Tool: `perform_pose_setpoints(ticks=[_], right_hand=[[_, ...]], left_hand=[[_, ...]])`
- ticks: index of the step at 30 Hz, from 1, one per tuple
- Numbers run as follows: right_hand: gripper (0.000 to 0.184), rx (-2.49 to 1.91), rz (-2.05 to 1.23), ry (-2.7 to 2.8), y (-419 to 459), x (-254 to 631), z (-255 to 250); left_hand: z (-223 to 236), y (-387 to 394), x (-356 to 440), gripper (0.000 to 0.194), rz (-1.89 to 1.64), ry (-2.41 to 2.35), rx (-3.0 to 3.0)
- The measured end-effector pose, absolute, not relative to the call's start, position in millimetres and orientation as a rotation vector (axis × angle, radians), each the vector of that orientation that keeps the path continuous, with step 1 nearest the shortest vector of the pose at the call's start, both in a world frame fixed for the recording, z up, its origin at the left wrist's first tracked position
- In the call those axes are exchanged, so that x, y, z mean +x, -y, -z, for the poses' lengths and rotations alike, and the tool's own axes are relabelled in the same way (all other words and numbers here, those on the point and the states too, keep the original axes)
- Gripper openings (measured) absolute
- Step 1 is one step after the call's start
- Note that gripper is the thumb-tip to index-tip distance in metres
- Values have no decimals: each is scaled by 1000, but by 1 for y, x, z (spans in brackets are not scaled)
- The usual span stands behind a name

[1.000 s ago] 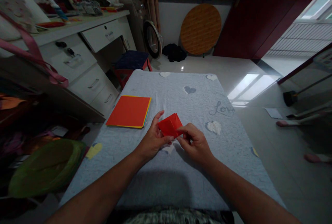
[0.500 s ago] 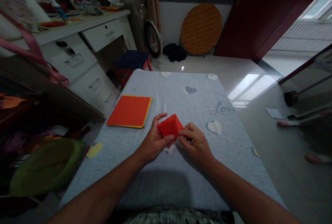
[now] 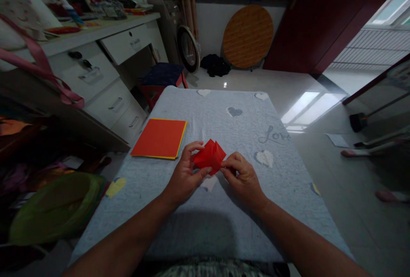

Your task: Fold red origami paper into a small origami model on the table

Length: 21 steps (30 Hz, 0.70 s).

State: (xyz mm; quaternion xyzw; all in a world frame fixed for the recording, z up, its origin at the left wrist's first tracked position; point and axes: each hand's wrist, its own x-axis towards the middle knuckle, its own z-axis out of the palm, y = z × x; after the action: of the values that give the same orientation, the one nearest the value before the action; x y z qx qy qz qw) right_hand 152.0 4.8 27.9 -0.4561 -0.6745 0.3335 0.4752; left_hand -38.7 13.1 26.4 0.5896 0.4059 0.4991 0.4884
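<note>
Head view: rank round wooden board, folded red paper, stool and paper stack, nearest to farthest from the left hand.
1. Folded red paper: held in the left hand.
2. Paper stack: on the cloth, forward-left.
3. Stool: farther forward, left.
4. Round wooden board: far back, right.

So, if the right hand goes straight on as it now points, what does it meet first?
The right hand would meet the red paper first, which is at its fingertips; the left hand probably comes after, though depth is unclear.
</note>
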Motion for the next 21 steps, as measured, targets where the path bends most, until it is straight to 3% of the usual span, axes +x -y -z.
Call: perform_pose_setpoints(ticks=[5, 12, 21], right_hand=[[18, -1084, -750, 1675, -3, 150, -28], [20, -1033, -748, 1680, -4, 150, -24], [19, -976, -819, 1733, -3, 149, -29]], left_hand=[[-28, -12, -42, 56, -1258, -949, 1403], [-34, -16, -50, 23, -1074, -1074, 1788], [-45, -18, -45, 8, -1013, -1042, 1839]])
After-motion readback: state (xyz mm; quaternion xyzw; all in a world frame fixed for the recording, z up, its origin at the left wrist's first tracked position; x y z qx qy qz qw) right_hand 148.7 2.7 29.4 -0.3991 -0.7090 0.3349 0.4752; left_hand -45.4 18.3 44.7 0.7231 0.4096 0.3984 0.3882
